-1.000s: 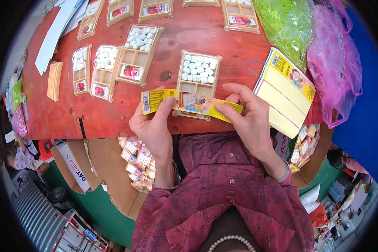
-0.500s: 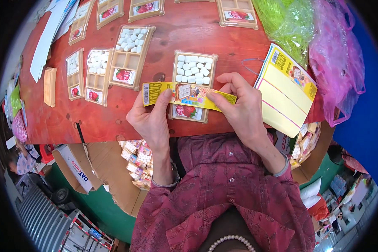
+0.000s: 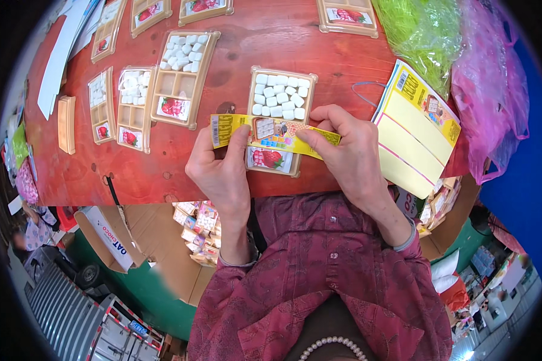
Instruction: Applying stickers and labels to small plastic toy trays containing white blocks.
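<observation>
A tan compartment tray [image 3: 313, 81] lies on the red table in front of me, its far part filled with white pillow-shaped sweets [image 3: 280, 96]. Its near end holds a small packet with a strawberry picture [image 3: 270, 159]. Across the tray's middle runs a yellow printed label strip [image 3: 274, 131]. My left hand [image 3: 223, 171] pinches the strip near its left end, thumb on top. Near the strip's right end, my right hand [image 3: 352, 150] grips it with the thumb pressed on its face; the other fingers are partly hidden. The strip covers the tray's middle compartments.
A stack of yellow label sheets [image 3: 415, 129] lies to the right, beside green shredded filler [image 3: 421, 36] and a pink plastic bag [image 3: 485, 90]. More trays [image 3: 183, 84] stand at left and far. Below the table edge, cardboard boxes [image 3: 156, 240] hold packed trays.
The view has shifted slightly, so the outlying things sit a little differently. Both hands keep hold of the strip over the tray, with hardly any movement.
</observation>
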The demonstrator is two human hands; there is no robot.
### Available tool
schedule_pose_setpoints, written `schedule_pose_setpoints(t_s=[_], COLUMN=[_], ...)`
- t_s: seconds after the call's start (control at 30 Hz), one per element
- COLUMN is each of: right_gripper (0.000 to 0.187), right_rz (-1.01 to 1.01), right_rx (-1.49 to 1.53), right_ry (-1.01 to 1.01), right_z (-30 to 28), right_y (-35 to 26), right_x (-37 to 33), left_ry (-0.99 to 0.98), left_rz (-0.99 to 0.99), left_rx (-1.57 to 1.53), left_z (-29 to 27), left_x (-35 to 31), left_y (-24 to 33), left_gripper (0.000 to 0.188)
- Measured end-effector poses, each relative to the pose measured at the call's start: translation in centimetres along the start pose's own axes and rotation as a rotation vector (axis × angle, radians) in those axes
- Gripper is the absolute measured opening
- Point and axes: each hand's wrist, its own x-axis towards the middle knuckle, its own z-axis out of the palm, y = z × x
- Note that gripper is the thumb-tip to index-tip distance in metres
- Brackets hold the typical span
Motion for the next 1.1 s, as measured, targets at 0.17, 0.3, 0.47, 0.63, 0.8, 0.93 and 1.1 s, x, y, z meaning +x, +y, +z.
schedule_pose_setpoints(t_s=[0.17,0.3,0.47,0.63,0.8,0.93,1.1], right_gripper=[0.017,0.017,0.017,0.017,0.018,0.02,0.028], right_rz=[0.004,-0.017,-0.034,-0.074,-0.143,-0.184,-0.331], right_rx=[-0.017,-0.047,-0.043,-0.088,-0.069,-0.132,-0.333], right_ry=[-0.059,-0.193,-0.314,-0.406,-0.431,-0.384,-0.031], right_z=[-0.3,-0.2,1.0,1.3,1.0,1.3,1.3], right_y=[0.0,-0.3,-0.9,-0.9,-1.0,-0.8,-2.4], right_x=[0.2,-0.5,-2.3,-2.7,-2.5,-2.8,-4.1], left_ry=[0.025,0.027,0.127,0.117,-0.04,-0.079,0.01], left_rz=[0.09,0.027,-0.192,-0.489,-0.635,-0.713,-0.661], left_rx=[0.174,0.252,0.225,-0.184,-0.945,-0.743,-0.824], left_z=[-0.5,-2.3,-5.2,-8.3,-7.5,-5.6,-5.8], left_x=[-0.4,-1.8,-6.1,-9.8,-10.2,-9.9,-10.6], left_y=[0.2,0.0,-0.3,-3.2,-4.2,-2.7,-1.8], left_gripper=[0.011,0.015,0.014,0.013,0.028,0.034,0.038])
